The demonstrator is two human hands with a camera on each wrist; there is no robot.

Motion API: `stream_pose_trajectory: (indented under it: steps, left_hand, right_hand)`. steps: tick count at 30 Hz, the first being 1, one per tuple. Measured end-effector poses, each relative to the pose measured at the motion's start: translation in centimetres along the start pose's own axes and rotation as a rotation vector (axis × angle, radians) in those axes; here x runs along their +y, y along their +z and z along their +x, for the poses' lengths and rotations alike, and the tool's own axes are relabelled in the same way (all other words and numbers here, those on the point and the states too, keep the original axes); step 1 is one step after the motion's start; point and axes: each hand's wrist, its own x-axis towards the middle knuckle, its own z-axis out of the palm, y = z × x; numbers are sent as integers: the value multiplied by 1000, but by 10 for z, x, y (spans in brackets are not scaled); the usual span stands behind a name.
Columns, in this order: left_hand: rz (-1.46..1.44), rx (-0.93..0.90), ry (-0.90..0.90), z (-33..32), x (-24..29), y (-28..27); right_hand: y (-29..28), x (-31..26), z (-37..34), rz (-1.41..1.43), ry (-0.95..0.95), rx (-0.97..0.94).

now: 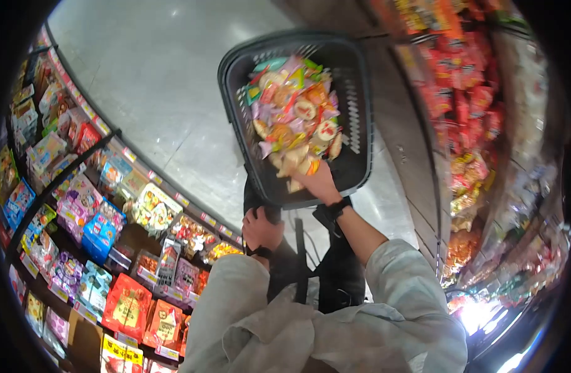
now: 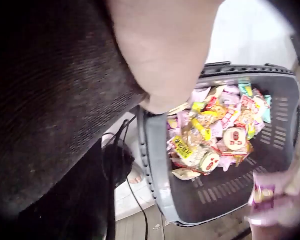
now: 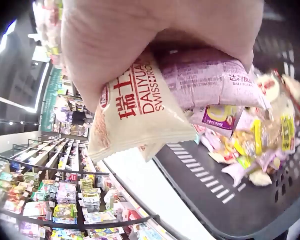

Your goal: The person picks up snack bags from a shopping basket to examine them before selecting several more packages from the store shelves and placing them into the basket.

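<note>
My right hand (image 1: 318, 182) is at the near end of a black shopping basket (image 1: 367, 124). It grips several snack packets: a cream Swiss roll packet (image 3: 140, 112) and purple-pink packets (image 3: 205, 82) show under the fingers in the right wrist view. These packets (image 2: 264, 197) appear blurred at the right of the left wrist view. Inside the basket lies a heap of wrapped snacks (image 1: 294, 102), among them round cakes with red print (image 2: 235, 138). My left hand (image 1: 262, 231) rests on the dark trouser leg (image 2: 50, 110) beside the basket's near corner, holding nothing visible.
Shelves of bagged snacks (image 1: 102, 230) with price tags curve along the left. On the right stand bins of red packets (image 1: 465, 81) and clear-wrapped goods (image 1: 528, 180). Grey floor (image 1: 155, 74) lies beyond the basket. A dark cable (image 2: 140, 207) hangs near the legs.
</note>
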Motion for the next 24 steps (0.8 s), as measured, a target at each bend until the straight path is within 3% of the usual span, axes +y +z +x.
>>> stream_pose_trajectory:
  steps: [1,2,4,7,8,10,13,15,20,24]
  left_hand:
    - [-41,16,18,0,-5,-1]
    - [-78,31,39,1,-11,-5]
    - [-142,-140,94,14,-32,-12]
    - [-249,-394,219,47,-85,-8]
    - [-246,-499,247,49,-87,-32]
    - [-216,-589,345,51,-96,-72]
    - [-324,-616,429,21,-74,-170]
    - [-346,-494,512,11,-76,-200]
    - [-373,-310,570,-39,-43,-255]
    - [-404,-284,825,-119,9,-272]
  right_hand:
    - [-16,-22,-21,153,-29,-26]
    - [-37,-37,-37,-4,-52,-30]
    - [-78,-104,-95,103,-172,-41]
    - [-140,-176,-188,12,-400,-22]
    - [-156,-196,-222,-33,-398,25]
    - [-179,-230,-296,169,-323,51]
    - [-196,-238,-383,276,-397,161]
    - [-194,-236,-432,333,-438,237]
    - [-178,-209,-534,467,-553,392]
    - [-170,-135,-597,553,-727,508]
